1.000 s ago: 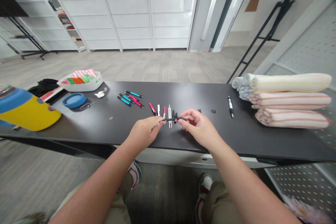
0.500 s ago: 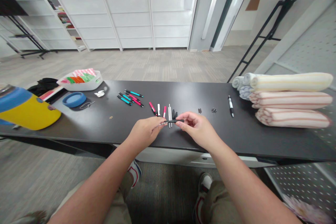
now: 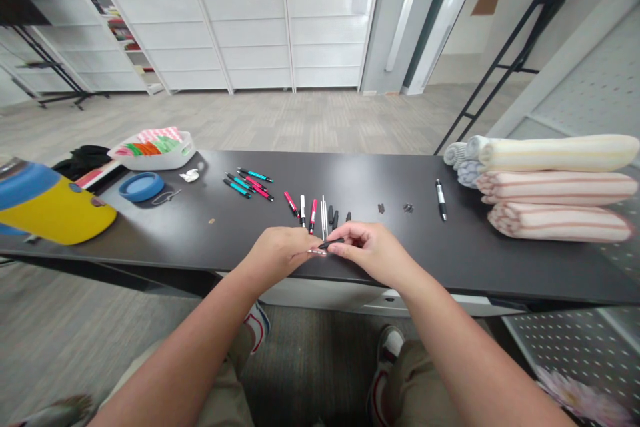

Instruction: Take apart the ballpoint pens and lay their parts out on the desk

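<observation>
Beneath both hands runs a dark tabletop; thin white rods lying on it are the reference for all positions. Well to the right of the rods are stacked rolled towels. Well to their left are a yellow and blue container and a white tray with colourful contents. On the near side of the rods, the left hand is to their left and the right hand to their right. Left of the rods, beyond the hand, are a blue round piece and a cluster of turquoise and pink pens. Right of them, short of the towels, is a black and silver pen. Just left of the rods are pink and white barrels. At the rods' near end, left thumb and fingers pinch a pale slim piece; right thumb and forefinger pinch a tapered black piece. Contact between the two cannot be determined. Just right of the rods are short black parts; farther right, tiny dark bits.
</observation>
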Demonstrator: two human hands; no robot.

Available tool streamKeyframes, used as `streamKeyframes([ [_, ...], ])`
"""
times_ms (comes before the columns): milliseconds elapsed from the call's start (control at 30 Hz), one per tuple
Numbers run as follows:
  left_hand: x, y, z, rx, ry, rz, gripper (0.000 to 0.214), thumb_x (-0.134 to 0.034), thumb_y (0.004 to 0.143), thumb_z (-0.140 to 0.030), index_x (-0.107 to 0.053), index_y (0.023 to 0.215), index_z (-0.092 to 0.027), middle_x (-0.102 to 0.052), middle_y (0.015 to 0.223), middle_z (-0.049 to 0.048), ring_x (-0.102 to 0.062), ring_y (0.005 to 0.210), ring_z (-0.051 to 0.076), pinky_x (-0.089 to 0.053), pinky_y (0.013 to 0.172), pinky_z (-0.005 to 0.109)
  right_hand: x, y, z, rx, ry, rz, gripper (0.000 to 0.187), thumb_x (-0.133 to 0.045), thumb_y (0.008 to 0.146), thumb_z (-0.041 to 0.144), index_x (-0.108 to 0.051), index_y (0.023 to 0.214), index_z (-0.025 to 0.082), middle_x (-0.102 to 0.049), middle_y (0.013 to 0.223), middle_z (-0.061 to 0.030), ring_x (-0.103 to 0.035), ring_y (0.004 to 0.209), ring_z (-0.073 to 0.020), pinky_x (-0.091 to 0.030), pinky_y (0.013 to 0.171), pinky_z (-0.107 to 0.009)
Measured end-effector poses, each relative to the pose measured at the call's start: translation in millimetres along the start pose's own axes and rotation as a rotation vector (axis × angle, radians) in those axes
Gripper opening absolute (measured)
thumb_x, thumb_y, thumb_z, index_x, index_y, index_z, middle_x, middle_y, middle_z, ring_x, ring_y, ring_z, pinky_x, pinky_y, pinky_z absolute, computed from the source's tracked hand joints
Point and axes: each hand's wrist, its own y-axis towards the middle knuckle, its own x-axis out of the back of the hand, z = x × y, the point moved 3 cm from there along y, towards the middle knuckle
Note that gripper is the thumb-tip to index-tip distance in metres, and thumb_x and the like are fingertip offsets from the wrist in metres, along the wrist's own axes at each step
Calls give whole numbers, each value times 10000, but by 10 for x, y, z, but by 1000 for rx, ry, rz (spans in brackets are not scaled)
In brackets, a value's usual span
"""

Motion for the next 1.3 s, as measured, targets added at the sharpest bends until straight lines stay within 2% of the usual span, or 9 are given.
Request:
streamKeyframes([
  [300, 48, 32, -80, -92, 32, -6, 455, -422, 1102, -448, -757, 904, -212, -688, 736, 9, -634, 672, 127, -403, 644, 245, -7, -2, 24, -7, -11, 38, 189, -769, 873, 383, -811, 976, 230, -624, 650, 39, -475, 587, -105, -316, 547, -242],
  [500, -9, 49, -55, -43, 9, 17, 369, -489, 1084, -441, -736, 941, -208, -749, 843, 13, -680, 760, 143, -415, 688, 255, -19, 0, 16, 6, 31, 34, 232, -767, 877, 426, -777, 969, 213, -600, 649, 41, -465, 583, -107, -329, 542, -243],
  [600, -2, 62, -38, 49, -82, -17, 275, -595, 1036, -451, -726, 983, -215, -777, 936, 4, -703, 850, 156, -429, 747, 250, 100, 18, -39, 14, 142, -83, 296, -766, 876, 473, -715, 1006, 212, -644, 755, 25, -496, 603, -111, -374, 561, -250],
  [700, 58, 60, -38, 167, -172, -28, 246, -614, 1019, -435, -689, 956, -210, -727, 859, -15, -650, 768, 140, -418, 721, 246, 350, 27, -133, 12, 183, -309, 348, -769, 870, 494, -685, 1060, 215, -664, 819, 12, -537, 630, -119, -414, 595, -261],
  [800, 135, 46, -49, 258, -248, -8, 184, -556, 1021, -372, -627, 1001, -204, -618, 764, -40, -527, 632, 122, -388, 654, 248, 583, 11, -218, 7, 69, -440, 348, -739, 891, 481, -713, 1118, 218, -680, 831, -6, -594, 701, -148, -459, 660, -282],
  [900, 191, 43, -54, 268, -317, -30, 174, -436, 1038, -294, -579, 1072, -201, -634, 869, -16, -569, 734, 140, -421, 727, 260, 674, -9, -261, -23, -107, -406, 304, -668, 929, 455, -738, 1115, 226, -721, 902, -36, -654, 773, -178, -499, 728, -317],
  [1000, 195, 51, -41, 297, -311, -52, 206, -380, 1054, -270, -573, 1035, -202, -655, 928, 8, -611, 830, 162, -441, 791, 276, 639, -19, -266, -78, -258, -348, 284, -609, 957, 427, -728, 1135, 240, -741, 889, -30, -678, 763, -188, -499, 726, -328],
  [1133, 153, 62, -30, 336, -250, -44, 226, -391, 1072, -290, -604, 1089, -215, -687, 965, 19, -649, 870, 178, -465, 822, 287, 512, -1, -216, -88, -388, -389, 383, -658, 931, 414, -629, 1265, 230, -761, 893, -13, -675, 729, -182, -481, 694, -317],
  [1300, 90, 76, -38, 277, -187, -30, 269, -382, 1088, -314, -603, 1208, -219, -724, 1146, 65, -685, 1066, 217, -494, 920, 318, 334, 57, -138, -126, -613, -416, 272, -691, 919, 362, -625, 1153, 240, -751, 824, 9, -674, 694, -193, -418, 635, -305],
])
